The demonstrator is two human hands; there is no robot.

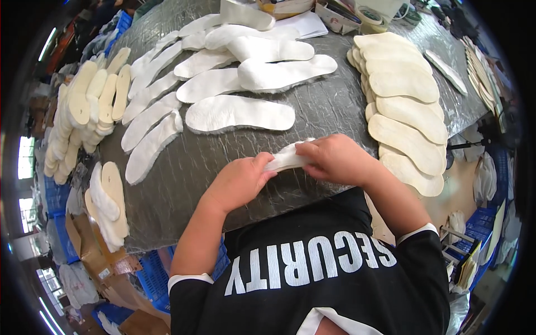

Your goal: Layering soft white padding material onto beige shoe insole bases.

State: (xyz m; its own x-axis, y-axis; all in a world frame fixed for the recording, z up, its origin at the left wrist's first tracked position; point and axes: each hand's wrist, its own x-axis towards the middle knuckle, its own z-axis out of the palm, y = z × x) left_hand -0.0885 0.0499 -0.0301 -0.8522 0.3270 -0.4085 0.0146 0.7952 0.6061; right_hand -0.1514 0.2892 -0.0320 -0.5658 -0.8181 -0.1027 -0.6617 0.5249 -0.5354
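Note:
Close to the table's near edge, both my hands hold one white fluffy insole [286,158] between them. My left hand [241,177] pinches its left end between thumb and fingers. My right hand [338,158] grips the other end, with the fingers curled over it. The insole's ends are partly hidden by my fingers. Just beyond my hands lies a single white insole [240,114], flat on the table. Past it, several more white fleecy insoles [287,72] overlap in loose rows.
A dark, plastic-covered table [184,206] carries everything. Cream insoles [410,117] lie in an overlapping stack on the right. Another cream pile [84,106] sits at the left edge, with a smaller group [113,195] nearer me. Blue crates [153,279] stand below the table.

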